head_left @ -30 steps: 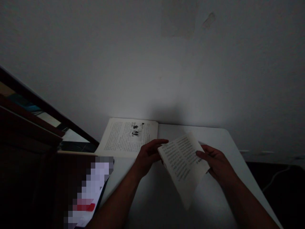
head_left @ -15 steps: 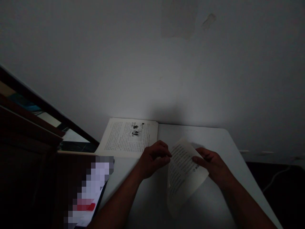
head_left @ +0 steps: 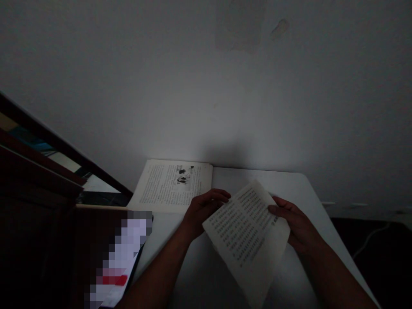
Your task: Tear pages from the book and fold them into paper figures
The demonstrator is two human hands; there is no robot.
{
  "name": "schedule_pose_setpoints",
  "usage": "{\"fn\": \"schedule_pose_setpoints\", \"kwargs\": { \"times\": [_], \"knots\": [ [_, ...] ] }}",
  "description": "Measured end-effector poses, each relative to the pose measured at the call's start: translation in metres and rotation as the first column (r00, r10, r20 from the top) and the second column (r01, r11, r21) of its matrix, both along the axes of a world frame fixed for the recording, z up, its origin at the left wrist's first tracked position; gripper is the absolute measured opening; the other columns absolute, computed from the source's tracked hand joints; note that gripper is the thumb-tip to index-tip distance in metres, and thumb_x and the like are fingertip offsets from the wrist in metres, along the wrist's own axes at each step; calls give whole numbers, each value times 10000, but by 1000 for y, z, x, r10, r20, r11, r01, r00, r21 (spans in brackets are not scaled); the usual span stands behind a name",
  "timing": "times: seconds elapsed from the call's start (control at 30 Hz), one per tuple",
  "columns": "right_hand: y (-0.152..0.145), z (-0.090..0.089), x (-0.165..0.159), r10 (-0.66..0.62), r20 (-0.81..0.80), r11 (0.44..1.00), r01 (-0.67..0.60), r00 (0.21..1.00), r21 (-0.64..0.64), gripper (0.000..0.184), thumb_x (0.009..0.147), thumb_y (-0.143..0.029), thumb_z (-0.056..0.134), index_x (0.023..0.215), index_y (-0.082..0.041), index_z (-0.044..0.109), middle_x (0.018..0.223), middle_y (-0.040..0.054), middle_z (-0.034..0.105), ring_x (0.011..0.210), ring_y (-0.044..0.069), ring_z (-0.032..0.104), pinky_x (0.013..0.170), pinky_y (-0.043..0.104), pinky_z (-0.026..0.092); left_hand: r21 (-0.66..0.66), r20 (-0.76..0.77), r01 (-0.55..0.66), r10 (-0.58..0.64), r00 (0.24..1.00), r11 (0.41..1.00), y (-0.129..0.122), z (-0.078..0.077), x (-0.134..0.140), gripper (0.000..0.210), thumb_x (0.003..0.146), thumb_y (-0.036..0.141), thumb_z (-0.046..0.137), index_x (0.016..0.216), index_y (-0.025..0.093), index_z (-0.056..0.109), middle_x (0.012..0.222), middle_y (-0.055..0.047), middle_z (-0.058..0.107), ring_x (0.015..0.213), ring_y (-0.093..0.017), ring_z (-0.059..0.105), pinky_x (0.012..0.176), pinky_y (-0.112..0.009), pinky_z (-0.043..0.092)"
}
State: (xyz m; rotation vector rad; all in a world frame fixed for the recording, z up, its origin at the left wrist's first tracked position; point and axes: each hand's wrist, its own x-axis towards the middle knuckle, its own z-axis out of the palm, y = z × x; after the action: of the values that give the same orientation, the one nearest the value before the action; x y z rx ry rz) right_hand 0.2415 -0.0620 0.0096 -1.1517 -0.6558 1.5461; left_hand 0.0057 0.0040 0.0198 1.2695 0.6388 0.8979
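A printed sheet of paper (head_left: 246,231) hangs tilted above the table, its text facing up toward me. My right hand (head_left: 294,221) grips its right edge, thumb on the printed side and fingers behind. At the sheet's upper left edge is my left hand (head_left: 204,210), fingers stretched out and loosely bent. The sheet hides its thumb, and whether it touches the paper is unclear. Beyond my left hand, a stack of printed pages (head_left: 164,182) with a small black-and-white illustration lies on the table by the wall.
The white table (head_left: 283,180) has its far edge against a grey wall (head_left: 144,86). At lower left is a device with a bright, pixelated screen (head_left: 125,249). Dark wooden furniture (head_left: 38,189) stands to the left, and a pale cable (head_left: 370,240) runs through the dark area at right.
The sheet has swung from a steep, curled pose to a flatter one, showing more text. My left fingers have straightened along its edge. My right hand has shifted slightly right, still holding it.
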Motion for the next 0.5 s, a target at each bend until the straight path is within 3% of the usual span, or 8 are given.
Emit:
{"fn": "schedule_pose_setpoints", "kwargs": {
  "times": [0.23, 0.5],
  "knots": [
    [1, -2, 0, 38, -3, 999, -38, 999, -17, 203, 659, -261, 706, 838, -171, 674, 817, 71, 718, 718, 230, 670, 707, 382, 503, 61, 103, 117, -123, 987, 991, -2, -4, -1, 147, 729, 254, 665, 847, 167, 658, 1087, -88, 547, 933, -211, 584, 829, -357, 460],
    [-2, -4, -5, 173, 5, 984, -173, 985, 42, 275, 715, -276, 670, 974, -189, 643, 883, 69, 704, 791, 230, 661, 731, 371, 496, 135, 88, 121, -134, 987, 983, 0, -6, -4, 165, 713, 297, 678, 767, 151, 621, 1102, -86, 502, 930, -194, 556, 816, -342, 450]
  ]
}}
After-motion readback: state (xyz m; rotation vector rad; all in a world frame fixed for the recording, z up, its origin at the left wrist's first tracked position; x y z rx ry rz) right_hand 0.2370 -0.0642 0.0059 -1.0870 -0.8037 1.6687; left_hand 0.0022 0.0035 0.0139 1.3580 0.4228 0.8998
